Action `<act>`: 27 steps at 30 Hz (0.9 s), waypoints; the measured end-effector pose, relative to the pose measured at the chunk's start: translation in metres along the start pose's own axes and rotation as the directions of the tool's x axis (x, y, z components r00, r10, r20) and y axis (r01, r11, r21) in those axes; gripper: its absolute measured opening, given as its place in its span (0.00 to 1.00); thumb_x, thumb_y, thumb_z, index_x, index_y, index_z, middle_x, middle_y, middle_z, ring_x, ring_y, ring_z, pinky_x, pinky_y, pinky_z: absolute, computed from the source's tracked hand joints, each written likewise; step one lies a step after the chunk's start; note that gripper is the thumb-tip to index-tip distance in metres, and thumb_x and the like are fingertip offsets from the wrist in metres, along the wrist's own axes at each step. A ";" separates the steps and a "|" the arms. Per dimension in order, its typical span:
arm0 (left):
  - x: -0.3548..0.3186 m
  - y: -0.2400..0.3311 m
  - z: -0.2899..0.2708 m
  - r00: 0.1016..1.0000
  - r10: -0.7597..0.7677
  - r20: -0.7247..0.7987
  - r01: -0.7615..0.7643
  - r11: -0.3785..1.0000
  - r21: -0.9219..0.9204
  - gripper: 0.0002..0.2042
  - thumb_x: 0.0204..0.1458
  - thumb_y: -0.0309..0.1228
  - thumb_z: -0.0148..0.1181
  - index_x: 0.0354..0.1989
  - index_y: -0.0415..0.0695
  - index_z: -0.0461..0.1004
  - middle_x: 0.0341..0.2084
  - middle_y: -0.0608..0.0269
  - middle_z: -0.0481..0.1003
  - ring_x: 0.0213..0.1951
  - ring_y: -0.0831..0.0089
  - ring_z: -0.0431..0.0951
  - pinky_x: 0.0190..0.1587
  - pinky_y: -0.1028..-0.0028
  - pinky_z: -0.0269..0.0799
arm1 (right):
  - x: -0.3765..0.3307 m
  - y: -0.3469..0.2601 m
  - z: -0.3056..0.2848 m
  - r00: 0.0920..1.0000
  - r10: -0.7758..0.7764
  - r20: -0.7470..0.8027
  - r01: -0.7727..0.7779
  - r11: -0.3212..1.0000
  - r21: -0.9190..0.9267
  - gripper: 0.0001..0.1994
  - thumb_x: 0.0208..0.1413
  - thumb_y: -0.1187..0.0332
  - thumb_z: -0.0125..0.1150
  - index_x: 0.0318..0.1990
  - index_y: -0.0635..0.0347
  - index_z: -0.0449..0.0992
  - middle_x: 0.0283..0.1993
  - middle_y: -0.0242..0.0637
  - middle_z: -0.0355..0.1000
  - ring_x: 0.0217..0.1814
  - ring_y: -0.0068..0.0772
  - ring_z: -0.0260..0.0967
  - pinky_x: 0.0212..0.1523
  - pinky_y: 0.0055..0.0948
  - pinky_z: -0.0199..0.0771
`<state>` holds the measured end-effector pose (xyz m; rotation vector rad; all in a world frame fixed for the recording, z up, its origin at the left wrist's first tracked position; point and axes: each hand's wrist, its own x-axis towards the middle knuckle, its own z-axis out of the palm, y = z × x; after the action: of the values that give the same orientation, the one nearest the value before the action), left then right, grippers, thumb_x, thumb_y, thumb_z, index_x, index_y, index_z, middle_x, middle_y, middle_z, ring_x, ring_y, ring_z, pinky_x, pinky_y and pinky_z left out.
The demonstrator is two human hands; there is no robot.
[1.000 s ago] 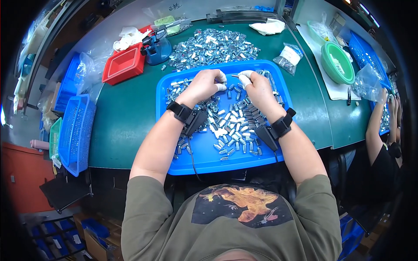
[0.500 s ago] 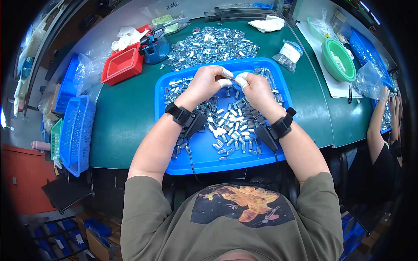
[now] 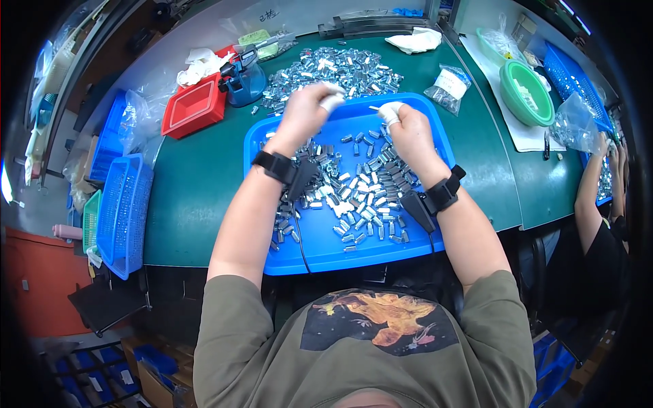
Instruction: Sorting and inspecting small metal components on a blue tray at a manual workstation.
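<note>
My left hand (image 3: 307, 112), with white finger covers, hovers over the tray's far rim beside the metal pile. Its fingertips are smeared by motion, so whatever they hold cannot be made out. Above the tray's far right part, my right hand (image 3: 412, 134) is closed, fingers covered in white, on a thin pale stick (image 3: 374, 108) whose tip points left. Below both hands lies a blue tray (image 3: 299, 255) with many small shiny metal sleeves (image 3: 367, 197) scattered in it. A larger heap of similar metal parts (image 3: 333, 68) sits on the green table beyond.
Red bins (image 3: 194, 107) and a blue pot-like container (image 3: 246, 85) stand back left. Blue baskets (image 3: 122, 217) sit at the left edge. Back right are a labelled bag of parts (image 3: 449, 88), a white cloth (image 3: 415, 41) and a green bowl (image 3: 527, 94). Another person's arms (image 3: 590, 180) are far right.
My hands were together above the tray's far part; now they are apart. The left has moved left and away, toward the heap. The right has shifted slightly right, the stick's tip now showing.
</note>
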<state>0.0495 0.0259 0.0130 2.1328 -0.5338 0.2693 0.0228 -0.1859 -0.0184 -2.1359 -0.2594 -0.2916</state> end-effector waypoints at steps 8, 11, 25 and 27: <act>-0.013 0.014 0.004 0.996 -0.048 0.073 0.020 0.937 0.348 0.14 0.43 0.29 0.62 0.39 0.41 0.72 0.34 0.55 0.74 0.37 0.63 0.73 0.42 0.66 0.68 | -0.005 -0.004 0.008 0.999 0.026 -0.047 -0.025 1.000 0.012 0.10 0.53 0.66 0.52 0.36 0.63 0.74 0.30 0.44 0.73 0.32 0.40 0.69 0.33 0.33 0.68; -0.022 0.013 0.019 0.945 -0.150 0.290 0.018 0.911 0.412 0.14 0.44 0.28 0.61 0.40 0.40 0.71 0.34 0.56 0.73 0.36 0.65 0.74 0.41 0.68 0.69 | -0.007 -0.007 0.008 1.000 0.027 -0.007 -0.026 0.999 0.031 0.11 0.53 0.65 0.52 0.36 0.63 0.75 0.33 0.47 0.73 0.36 0.46 0.71 0.37 0.36 0.69; -0.024 0.015 0.025 0.950 -0.187 0.252 0.269 0.897 -0.351 0.04 0.48 0.21 0.55 0.33 0.36 0.72 0.27 0.60 0.75 0.31 0.79 0.74 0.36 0.78 0.70 | -0.011 -0.002 0.012 0.992 -0.067 0.111 0.079 0.992 -0.101 0.09 0.53 0.67 0.54 0.38 0.63 0.75 0.32 0.41 0.74 0.32 0.32 0.71 0.33 0.28 0.68; -0.024 0.018 0.022 0.961 -0.158 0.226 0.214 0.944 -0.250 0.05 0.48 0.21 0.55 0.33 0.36 0.72 0.27 0.60 0.75 0.29 0.79 0.74 0.34 0.78 0.70 | -0.012 -0.004 0.011 0.992 -0.053 0.118 0.064 0.994 -0.094 0.09 0.54 0.67 0.54 0.37 0.63 0.75 0.31 0.41 0.74 0.31 0.32 0.70 0.33 0.28 0.68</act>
<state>0.0197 0.0053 0.0036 1.9333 -0.4507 -0.1261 0.0112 -0.1751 -0.0252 -2.2478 -0.3819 -0.2191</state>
